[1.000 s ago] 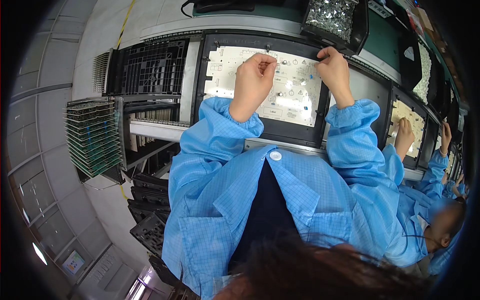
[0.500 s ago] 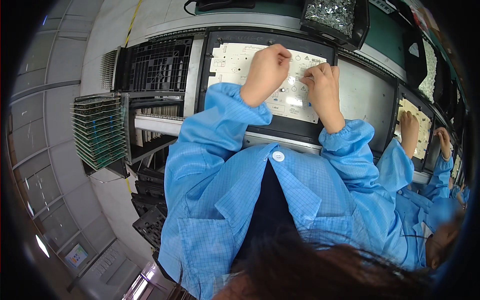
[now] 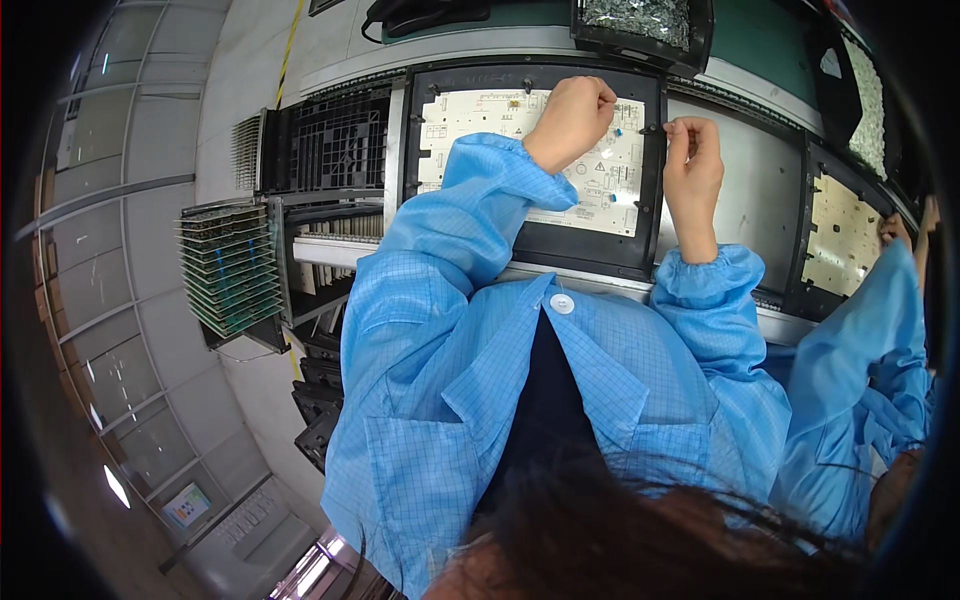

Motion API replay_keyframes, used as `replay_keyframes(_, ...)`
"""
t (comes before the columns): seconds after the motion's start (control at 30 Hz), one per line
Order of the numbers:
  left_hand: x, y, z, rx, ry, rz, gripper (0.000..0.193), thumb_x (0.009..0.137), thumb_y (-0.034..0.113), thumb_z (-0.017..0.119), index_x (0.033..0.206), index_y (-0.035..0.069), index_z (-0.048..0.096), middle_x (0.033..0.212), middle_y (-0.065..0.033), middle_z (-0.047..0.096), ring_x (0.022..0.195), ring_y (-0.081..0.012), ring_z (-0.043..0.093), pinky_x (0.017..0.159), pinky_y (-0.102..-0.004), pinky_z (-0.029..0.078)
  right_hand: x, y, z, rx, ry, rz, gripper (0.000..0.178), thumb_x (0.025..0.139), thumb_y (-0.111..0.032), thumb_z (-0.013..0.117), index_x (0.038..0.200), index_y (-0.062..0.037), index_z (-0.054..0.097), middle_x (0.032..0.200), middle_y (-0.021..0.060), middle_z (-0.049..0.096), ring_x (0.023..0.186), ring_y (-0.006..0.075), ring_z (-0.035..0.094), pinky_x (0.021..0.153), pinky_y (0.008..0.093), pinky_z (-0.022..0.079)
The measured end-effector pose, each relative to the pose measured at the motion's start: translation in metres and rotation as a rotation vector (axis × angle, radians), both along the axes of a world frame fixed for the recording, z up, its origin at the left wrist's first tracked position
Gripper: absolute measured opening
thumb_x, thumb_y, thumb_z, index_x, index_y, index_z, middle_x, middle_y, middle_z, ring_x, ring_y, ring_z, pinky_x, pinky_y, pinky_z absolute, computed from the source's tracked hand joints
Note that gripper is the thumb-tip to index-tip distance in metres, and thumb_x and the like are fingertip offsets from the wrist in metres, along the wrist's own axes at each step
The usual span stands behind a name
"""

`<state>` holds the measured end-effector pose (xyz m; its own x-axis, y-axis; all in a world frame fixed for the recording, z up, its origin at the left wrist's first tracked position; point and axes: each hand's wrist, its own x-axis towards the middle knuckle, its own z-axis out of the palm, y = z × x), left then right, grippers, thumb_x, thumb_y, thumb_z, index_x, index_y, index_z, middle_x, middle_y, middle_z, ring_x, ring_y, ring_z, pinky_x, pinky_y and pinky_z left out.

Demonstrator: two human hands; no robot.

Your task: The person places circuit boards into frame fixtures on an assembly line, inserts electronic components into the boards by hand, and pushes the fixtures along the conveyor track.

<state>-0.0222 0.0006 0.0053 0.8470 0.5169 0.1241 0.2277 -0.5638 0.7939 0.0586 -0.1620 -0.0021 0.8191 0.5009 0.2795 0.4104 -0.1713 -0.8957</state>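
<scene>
1. A worker in a blue checked smock (image 3: 470,400) leans over the tabletop (image 3: 740,190), both sleeves reaching away.
2. Just beyond the cuffs, a pale circuit board (image 3: 480,120) lies in a black carrier frame (image 3: 570,245).
3. The left hand (image 3: 572,118) rests curled on the board, grip closed; whether it holds anything cannot be told.
4. The right hand (image 3: 692,165) hovers at the frame's right edge, fingertips pinched together.
5. Farther off sits a black bin of metal parts (image 3: 640,22); at left, a rack of stacked boards (image 3: 230,270).
</scene>
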Motion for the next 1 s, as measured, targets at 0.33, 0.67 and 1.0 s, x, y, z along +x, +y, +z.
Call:
replay_keyframes(0.33,0.013,0.002,-0.006,0.38,0.126,-0.109,0.014,0.08,0.006,0.061,0.082,-0.005,0.07,0.081,-0.0234,0.068,0.083,-0.0398,0.066,0.078,-0.0439,0.053,0.007,0.003,-0.004,0.094,0.02,-0.013,0.016,0.095,-0.009,0.06,0.107,-0.0005,0.066,0.092,0.0034,0.067,0.082,0.0098,0.06,0.074,0.0241,0.049)
replay_keyframes(0.67,-0.029,-0.018,0.014,0.28,0.107,-0.149,0.022,0.077,0.006,0.067,0.095,-0.007,0.064,0.083,-0.0265,0.064,0.084,-0.0429,0.062,0.08,-0.0476,0.049,0.037,0.009,-0.012,-0.076,0.292,0.139,0.017,0.091,-0.005,0.063,0.103,0.005,0.066,0.089,0.0048,0.069,0.076,0.0093,0.06,0.069,0.023,0.05)
replay_keyframes(1.0,-0.039,-0.043,-0.003,0.319,0.098,-0.139,0.015,0.074,-0.004,0.058,0.087,-0.005,0.064,0.083,-0.0248,0.063,0.086,-0.0387,0.06,0.087,-0.0444,0.043,0.041,0.04,0.005,-0.494,-0.053,0.144,0.023,0.08,-0.011,0.068,0.101,-0.0027,0.072,0.082,0.0097,0.073,0.076,0.0182,0.069,0.071,0.0293,0.052)
